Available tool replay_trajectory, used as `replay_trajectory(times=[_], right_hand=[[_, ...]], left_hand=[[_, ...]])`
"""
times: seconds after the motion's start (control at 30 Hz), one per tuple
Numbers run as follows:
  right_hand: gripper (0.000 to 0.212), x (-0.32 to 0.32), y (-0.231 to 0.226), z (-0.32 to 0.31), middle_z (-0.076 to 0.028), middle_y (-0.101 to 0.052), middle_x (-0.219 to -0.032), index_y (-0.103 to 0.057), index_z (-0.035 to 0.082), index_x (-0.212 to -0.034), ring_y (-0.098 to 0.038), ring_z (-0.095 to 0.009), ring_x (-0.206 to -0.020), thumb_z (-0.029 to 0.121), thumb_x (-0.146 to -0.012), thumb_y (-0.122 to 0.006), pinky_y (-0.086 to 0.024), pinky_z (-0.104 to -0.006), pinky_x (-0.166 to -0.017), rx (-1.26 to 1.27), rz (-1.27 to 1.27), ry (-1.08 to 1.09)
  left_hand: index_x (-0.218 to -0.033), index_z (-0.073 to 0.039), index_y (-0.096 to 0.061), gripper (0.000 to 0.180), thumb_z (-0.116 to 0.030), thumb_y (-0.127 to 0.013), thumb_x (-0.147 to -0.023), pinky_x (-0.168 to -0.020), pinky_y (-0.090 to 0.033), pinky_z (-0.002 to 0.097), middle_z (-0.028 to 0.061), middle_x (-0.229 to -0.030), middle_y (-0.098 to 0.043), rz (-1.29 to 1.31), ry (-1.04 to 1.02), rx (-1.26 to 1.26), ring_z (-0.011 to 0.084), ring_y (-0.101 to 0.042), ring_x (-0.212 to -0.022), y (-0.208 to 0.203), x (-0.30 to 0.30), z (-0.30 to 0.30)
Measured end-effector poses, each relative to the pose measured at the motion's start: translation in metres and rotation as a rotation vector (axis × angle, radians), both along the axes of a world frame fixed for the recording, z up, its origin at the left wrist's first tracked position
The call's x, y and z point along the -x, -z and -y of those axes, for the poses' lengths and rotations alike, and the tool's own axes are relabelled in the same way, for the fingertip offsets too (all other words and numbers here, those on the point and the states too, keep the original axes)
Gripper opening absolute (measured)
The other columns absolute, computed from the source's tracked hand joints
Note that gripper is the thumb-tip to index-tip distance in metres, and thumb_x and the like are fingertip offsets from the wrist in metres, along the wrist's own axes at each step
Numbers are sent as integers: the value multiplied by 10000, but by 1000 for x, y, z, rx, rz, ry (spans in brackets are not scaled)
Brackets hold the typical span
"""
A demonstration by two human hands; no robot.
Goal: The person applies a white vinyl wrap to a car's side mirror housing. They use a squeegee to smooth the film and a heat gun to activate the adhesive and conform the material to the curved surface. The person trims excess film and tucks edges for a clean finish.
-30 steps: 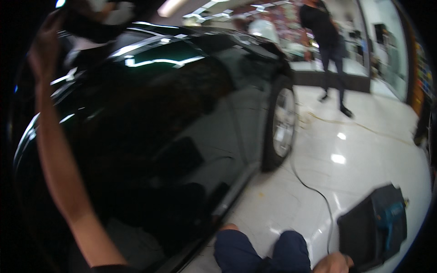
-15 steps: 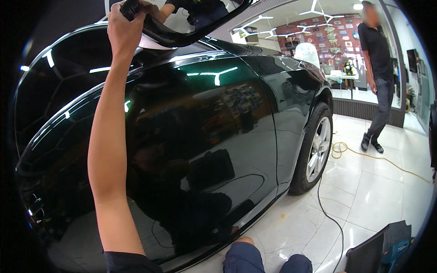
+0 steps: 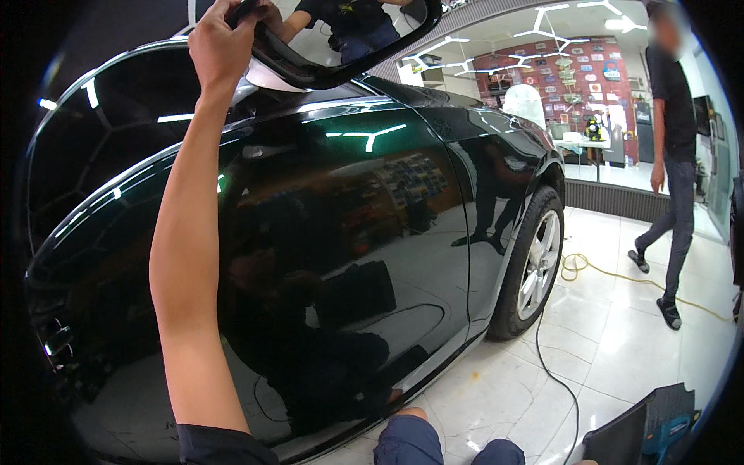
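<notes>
My left hand (image 3: 221, 48) is raised at the inner end of the car's side mirror (image 3: 341, 77), at the top of the view. Its fingers are closed around a small black piece (image 3: 245, 12) that I cannot make out; the picture's upper edge cuts off part of it. The mirror glass reflects the hand and a dark-clothed body. Below, my bare forearm crosses in front of the glossy black car door (image 3: 349, 256), which is closed. My right hand is not in view.
The front wheel (image 3: 538, 263) stands right of the door. On the tiled floor lie a black cable (image 3: 556, 377) and a yellow hose (image 3: 612, 273). A black case with a blue tool (image 3: 668, 434) sits at lower right. Another person (image 3: 673, 155) walks at far right.
The other person has stepped right and nearer. My view has shifted slightly, so more mirror glass shows. My left hand stays closed beside the mirror.
</notes>
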State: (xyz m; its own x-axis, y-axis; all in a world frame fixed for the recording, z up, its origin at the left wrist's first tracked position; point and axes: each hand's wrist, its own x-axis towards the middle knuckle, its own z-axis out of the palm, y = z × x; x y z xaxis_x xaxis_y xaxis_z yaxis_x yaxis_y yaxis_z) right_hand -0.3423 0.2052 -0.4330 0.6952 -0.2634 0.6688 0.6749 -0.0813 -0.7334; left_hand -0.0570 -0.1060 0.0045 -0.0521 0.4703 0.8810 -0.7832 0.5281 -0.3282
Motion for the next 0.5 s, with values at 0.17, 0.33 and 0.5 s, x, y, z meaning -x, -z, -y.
replay_trajectory(times=[0.17, 0.33, 0.5], right_hand=[[386, 1, 11, 8, -188, -527, -1005, -628, -73, -1034, -502, -220, -762, 212, -810, -760, -428, -338, -634, -21, -26, -176], [308, 5, -1, 10, -123, -527, -935, -615, -21, -975, -504, -178, -739, 221, -832, -742, -419, -308, -611, -71, -379, 22], [353, -17, 39, 14, -108, -555, -741, -560, -20, -1008, -554, -222, -675, 203, -800, -738, -453, -331, -592, -68, -790, 563]], left_hand=[[-1036, -108, -696, 230, -267, -667, -873, -672, -532, 288, 59, -881, -712, 62, -36, 23, 145, -648, -678, -7, -7, 4], [-1057, -120, -691, 223, -249, -653, -879, -674, -530, 281, 50, -879, -711, 31, -147, 30, 141, -640, -668, -7, -15, 2], [-1107, -128, -678, 253, -253, -640, -891, -673, -523, 290, 49, -896, -708, 11, -121, 26, 136, -643, -704, -7, -4, 6]])
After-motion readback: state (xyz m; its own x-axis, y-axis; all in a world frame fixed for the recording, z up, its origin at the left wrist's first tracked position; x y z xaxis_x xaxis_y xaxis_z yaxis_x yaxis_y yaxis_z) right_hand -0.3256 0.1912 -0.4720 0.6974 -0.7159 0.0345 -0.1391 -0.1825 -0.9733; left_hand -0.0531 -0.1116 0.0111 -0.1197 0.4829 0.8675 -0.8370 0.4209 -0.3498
